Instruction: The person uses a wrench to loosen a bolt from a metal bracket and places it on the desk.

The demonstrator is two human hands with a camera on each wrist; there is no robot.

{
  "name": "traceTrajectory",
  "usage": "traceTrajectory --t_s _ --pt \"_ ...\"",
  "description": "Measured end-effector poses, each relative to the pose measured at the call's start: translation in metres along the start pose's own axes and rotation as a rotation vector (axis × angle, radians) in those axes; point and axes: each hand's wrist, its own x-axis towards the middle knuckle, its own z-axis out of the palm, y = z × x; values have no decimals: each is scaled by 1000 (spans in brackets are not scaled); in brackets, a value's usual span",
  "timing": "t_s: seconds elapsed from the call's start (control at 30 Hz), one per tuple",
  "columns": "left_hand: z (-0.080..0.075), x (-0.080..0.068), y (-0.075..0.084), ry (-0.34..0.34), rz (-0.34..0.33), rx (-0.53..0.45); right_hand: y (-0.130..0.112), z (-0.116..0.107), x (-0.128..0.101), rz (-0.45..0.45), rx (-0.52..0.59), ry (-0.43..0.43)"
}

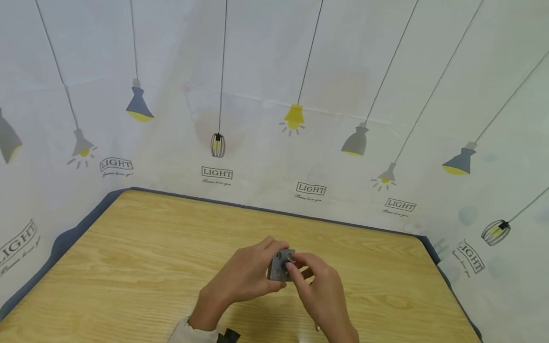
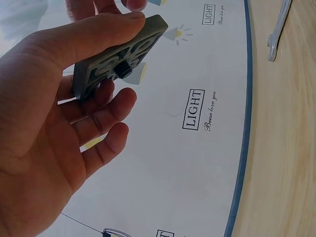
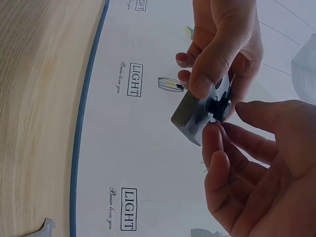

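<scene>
My left hand (image 1: 246,274) holds a small grey square plate (image 1: 277,272) by its edges, thumb on one side and fingers on the other, raised over the table. One face of the plate has holes, with a black knob-like bolt (image 3: 223,107) standing out of it. The thumb and forefinger of my right hand (image 1: 321,288) pinch at this bolt, fingertips right at its head. In the left wrist view the plate's other face has curved recesses, and a dark threaded end (image 2: 123,69) sticks out near its middle.
A wood-grain table (image 1: 171,238) with a dark blue edge lies below, against a white wall sheet (image 1: 257,85) printed with lamps. A silver wrench-like tool (image 2: 277,37) lies on the table. A black object (image 1: 232,335) shows beside the left sleeve.
</scene>
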Motion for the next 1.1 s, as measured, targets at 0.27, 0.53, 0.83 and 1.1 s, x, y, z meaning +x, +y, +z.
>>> traceTrajectory --t_s 0.27,0.53,0.83,1.1 --pt "0 -2 0 9 -9 -3 1 5 -1 3 -10 -13" --pt "0 -3 0 13 2 7 4 9 -3 -24 18 12" --pt "-2 1 -2 37 19 34 5 10 2 -82 -8 41" --pt "-1 -1 -2 17 -5 18 4 12 0 -80 -6 19"
